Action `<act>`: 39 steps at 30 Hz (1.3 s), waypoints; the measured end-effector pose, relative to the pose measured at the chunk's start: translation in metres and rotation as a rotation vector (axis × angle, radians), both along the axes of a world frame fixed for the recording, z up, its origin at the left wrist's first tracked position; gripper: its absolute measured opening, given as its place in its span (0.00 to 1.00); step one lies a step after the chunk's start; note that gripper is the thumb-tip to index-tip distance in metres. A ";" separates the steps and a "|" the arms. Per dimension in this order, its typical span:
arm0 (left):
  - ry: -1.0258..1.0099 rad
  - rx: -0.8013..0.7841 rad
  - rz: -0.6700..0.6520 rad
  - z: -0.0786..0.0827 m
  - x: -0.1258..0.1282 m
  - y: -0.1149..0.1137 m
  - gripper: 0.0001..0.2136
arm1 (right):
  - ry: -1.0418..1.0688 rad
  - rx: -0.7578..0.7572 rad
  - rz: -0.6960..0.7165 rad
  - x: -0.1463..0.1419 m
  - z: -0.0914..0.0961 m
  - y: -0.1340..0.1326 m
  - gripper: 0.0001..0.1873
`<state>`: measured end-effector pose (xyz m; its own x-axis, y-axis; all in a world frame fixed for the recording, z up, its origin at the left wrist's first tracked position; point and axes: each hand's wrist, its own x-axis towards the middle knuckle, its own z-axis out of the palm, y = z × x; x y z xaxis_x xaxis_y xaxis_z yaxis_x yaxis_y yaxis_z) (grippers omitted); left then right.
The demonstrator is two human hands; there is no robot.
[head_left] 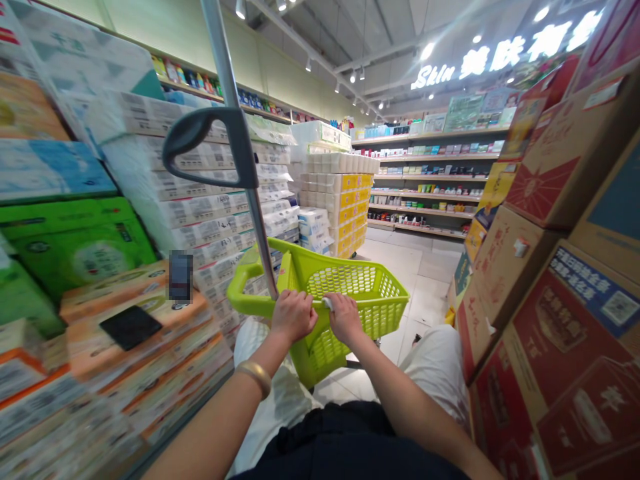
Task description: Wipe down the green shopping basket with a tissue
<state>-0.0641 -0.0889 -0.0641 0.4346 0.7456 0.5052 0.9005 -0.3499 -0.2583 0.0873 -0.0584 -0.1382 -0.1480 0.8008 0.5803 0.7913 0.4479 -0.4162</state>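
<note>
A lime-green rolling shopping basket (377, 313) stands in front of me, tilted, and its inside looks bare where I can see it. My left hand (295, 315) is closed around its near rim, beside the foot of the metal pole. My right hand (344, 319) grips the same rim a little further right. A small white thing (328, 303) shows at its fingers, too small to name. The pole carries a dark grey loop handle (210, 147) up to the left. A green U-shaped grip (243, 283) sticks out from the basket's left end.
Stacked tissue packs (195, 180) line the left, with a black flat object (131, 327) on an orange pack. Cartons (545, 347) are piled close on the right. Ahead, a tiled floor (400, 257) leads to shelves (425, 177) of small goods. Yellow-white packs (353, 213) stand mid-left.
</note>
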 end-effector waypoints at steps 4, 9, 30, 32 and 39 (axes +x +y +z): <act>-0.012 0.029 -0.018 -0.001 -0.001 0.000 0.07 | 0.003 -0.005 -0.126 0.041 -0.012 0.006 0.20; -0.006 0.052 -0.017 -0.002 0.000 0.002 0.07 | 0.061 -0.063 -0.264 0.041 -0.013 0.010 0.17; 0.006 0.078 -0.020 -0.003 -0.003 0.001 0.07 | 0.140 0.095 0.051 -0.009 -0.010 0.007 0.21; 0.013 0.078 -0.016 -0.002 -0.003 0.001 0.07 | 0.115 0.099 0.107 -0.008 -0.010 0.005 0.22; 0.008 0.071 -0.022 -0.002 -0.005 0.001 0.07 | 0.125 0.080 -0.084 0.040 -0.022 0.008 0.18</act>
<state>-0.0687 -0.0884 -0.0662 0.4545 0.6981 0.5533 0.8907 -0.3499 -0.2901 0.1275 -0.0507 -0.1606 -0.0052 0.7578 0.6524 0.7714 0.4182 -0.4796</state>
